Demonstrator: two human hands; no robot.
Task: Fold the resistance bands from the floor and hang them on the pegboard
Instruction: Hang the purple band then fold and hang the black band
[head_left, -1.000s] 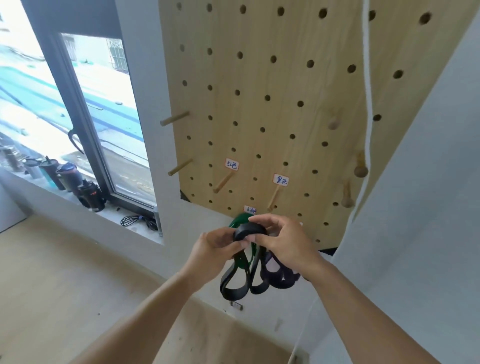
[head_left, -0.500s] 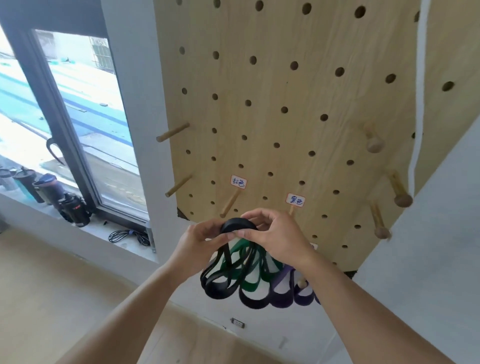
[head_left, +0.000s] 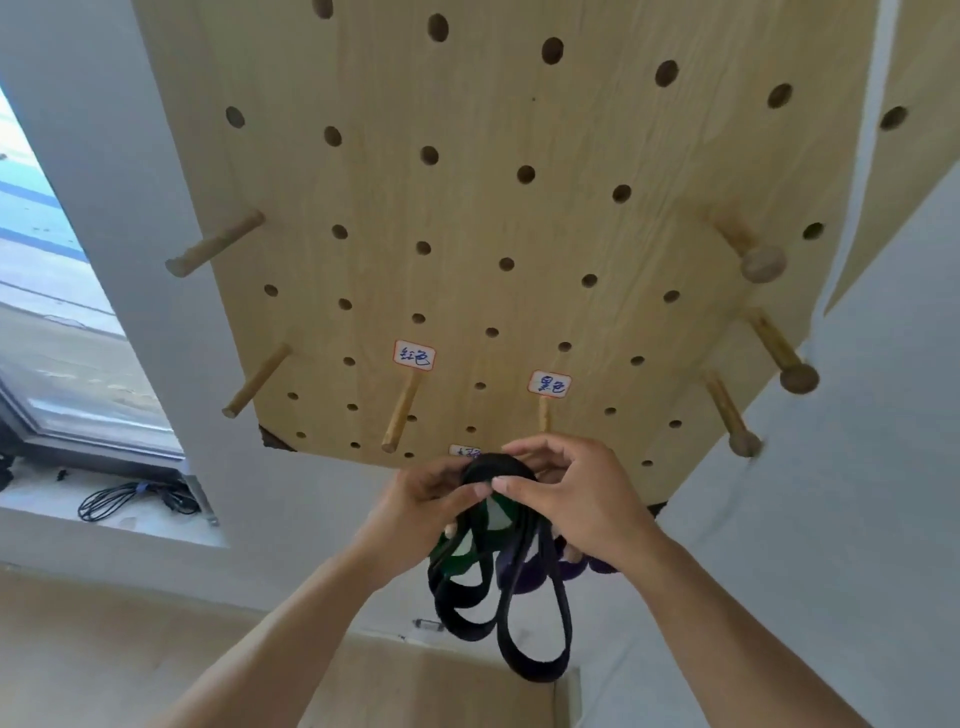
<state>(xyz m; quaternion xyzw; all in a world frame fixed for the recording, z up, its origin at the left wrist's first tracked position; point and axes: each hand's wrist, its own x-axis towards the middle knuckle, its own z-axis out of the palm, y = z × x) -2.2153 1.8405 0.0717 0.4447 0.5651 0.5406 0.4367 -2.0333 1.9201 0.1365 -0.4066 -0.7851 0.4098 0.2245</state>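
At far left, note the window (head_left: 47, 291), cut off by the frame edge, and the coiled black cable (head_left: 130, 500) on its sill; the cable's ends are too small to make out. Moving right, the wooden pegboard (head_left: 467, 208) fills the upper view, with its top cropped. Your left hand (head_left: 415, 512) has its fingers curled and pinches the top of the black resistance band (head_left: 511, 613) at its left side. The band is folded into several hanging loops, and its bunched top sits just below the bottom edge of the pegboard, under the peg (head_left: 543, 413) beneath the right-hand label (head_left: 549, 384). A lower label and the green band (head_left: 457, 558) behind are partly hidden by your hands and the black loops. Your right hand (head_left: 576, 501) pinches the same bunched top from the right, fingers curled. It covers most of the purple band (head_left: 524, 574); which peg holds the green and purple bands cannot be determined.
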